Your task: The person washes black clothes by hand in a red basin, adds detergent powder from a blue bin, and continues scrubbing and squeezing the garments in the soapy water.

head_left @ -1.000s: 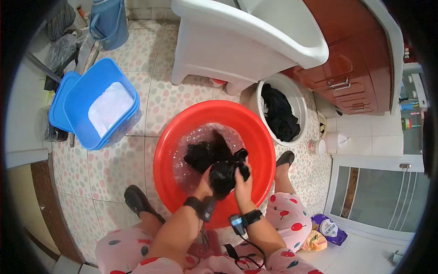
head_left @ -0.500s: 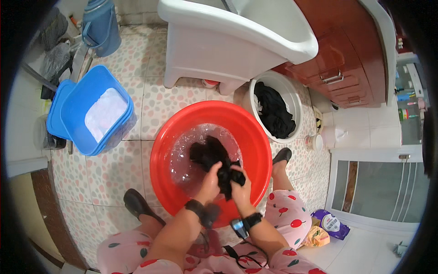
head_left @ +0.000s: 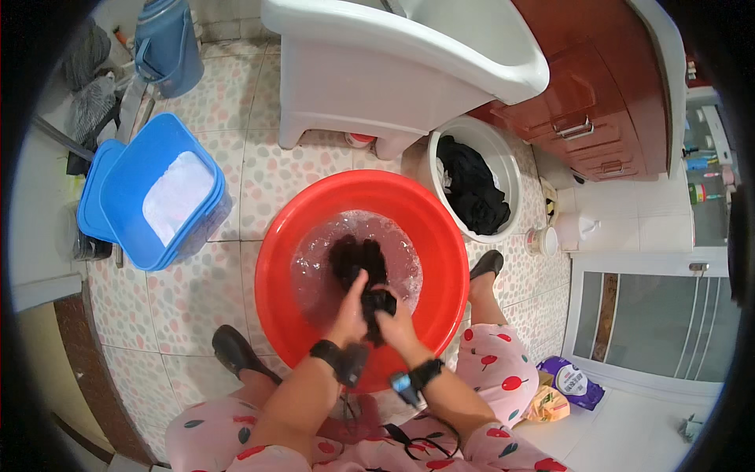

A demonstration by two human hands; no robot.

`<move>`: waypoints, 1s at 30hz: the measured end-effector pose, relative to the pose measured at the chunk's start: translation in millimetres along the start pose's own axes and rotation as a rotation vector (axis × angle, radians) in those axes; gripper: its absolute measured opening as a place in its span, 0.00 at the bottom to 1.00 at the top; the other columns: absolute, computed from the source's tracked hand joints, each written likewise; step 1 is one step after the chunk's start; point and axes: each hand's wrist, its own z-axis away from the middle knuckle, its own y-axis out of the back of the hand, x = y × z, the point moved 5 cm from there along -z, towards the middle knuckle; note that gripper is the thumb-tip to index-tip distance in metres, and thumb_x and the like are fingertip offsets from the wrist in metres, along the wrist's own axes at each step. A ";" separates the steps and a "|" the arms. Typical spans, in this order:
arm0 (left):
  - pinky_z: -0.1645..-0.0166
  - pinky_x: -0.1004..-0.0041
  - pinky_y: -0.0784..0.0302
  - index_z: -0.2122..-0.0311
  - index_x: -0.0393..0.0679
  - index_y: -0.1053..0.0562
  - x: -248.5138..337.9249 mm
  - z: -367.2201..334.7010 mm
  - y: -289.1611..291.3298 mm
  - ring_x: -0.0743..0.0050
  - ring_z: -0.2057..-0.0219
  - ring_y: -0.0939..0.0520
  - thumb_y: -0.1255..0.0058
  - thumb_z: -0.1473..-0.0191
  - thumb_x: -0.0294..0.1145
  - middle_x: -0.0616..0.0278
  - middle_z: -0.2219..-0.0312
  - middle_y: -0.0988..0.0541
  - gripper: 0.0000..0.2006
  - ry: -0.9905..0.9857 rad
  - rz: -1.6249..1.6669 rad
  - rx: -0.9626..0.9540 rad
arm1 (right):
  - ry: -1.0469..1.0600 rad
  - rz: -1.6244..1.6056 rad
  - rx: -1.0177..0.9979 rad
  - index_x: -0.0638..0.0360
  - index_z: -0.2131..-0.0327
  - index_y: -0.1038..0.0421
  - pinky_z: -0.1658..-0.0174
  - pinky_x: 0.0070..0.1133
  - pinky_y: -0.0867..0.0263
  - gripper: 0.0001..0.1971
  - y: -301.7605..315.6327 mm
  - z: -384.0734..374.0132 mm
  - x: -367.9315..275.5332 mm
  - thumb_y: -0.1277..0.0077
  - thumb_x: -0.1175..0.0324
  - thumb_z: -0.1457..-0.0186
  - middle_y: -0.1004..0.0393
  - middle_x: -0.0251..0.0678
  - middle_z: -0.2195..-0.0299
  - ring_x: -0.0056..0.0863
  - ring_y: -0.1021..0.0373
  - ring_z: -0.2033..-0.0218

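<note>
A wet black cloth (head_left: 362, 261), perhaps a garment, is bunched between my hands over the red basin (head_left: 285, 228). Its far part lies in the soapy water (head_left: 397, 240). My left hand (head_left: 348, 316) grips the cloth from the left, with the thumb along it. On the other side my right hand (head_left: 395, 318) is closed round a gathered fold. The two hands are close together near the basin's near side. Black bands circle both wrists, and a small device sits on the right one.
A white tub (head_left: 513, 189) holding dark clothes (head_left: 472, 189) stands beyond the basin at right. At left is a blue bin (head_left: 126, 185) with white powder inside. A white washstand (head_left: 354, 86) rises ahead. My dark shoes (head_left: 236, 352) flank the basin. Purple and orange bags (head_left: 570, 384) lie at right.
Both hands have shifted left and drawn closer together, still holding the black cloth. The cloth's far part is bunched more narrowly in the water.
</note>
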 end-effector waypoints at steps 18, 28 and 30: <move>0.46 0.63 0.33 0.58 0.34 0.32 30.8 -27.4 43.2 0.57 0.56 0.27 0.62 0.52 0.22 0.51 0.60 0.27 0.14 -0.187 0.248 0.121 | -0.192 -0.201 0.418 0.66 0.60 0.34 0.53 0.22 0.40 0.15 76.6 32.4 -6.8 0.53 0.78 0.55 0.30 0.37 0.64 0.27 0.34 0.60; 0.46 0.61 0.33 0.54 0.39 0.30 21.6 -1.7 -0.9 0.61 0.55 0.25 0.50 0.48 0.39 0.57 0.57 0.25 0.19 0.034 0.003 -0.103 | 0.005 -0.143 0.137 0.61 0.57 0.36 0.49 0.21 0.44 0.22 68.5 34.3 -44.9 0.54 0.83 0.60 0.35 0.36 0.60 0.28 0.37 0.55; 0.47 0.59 0.33 0.53 0.38 0.32 22.5 -5.0 6.2 0.57 0.55 0.26 0.52 0.47 0.40 0.54 0.55 0.27 0.20 -0.067 -0.058 0.005 | 0.018 -0.092 0.025 0.60 0.58 0.35 0.48 0.22 0.46 0.22 57.9 38.0 -52.0 0.53 0.84 0.63 0.37 0.39 0.59 0.32 0.38 0.54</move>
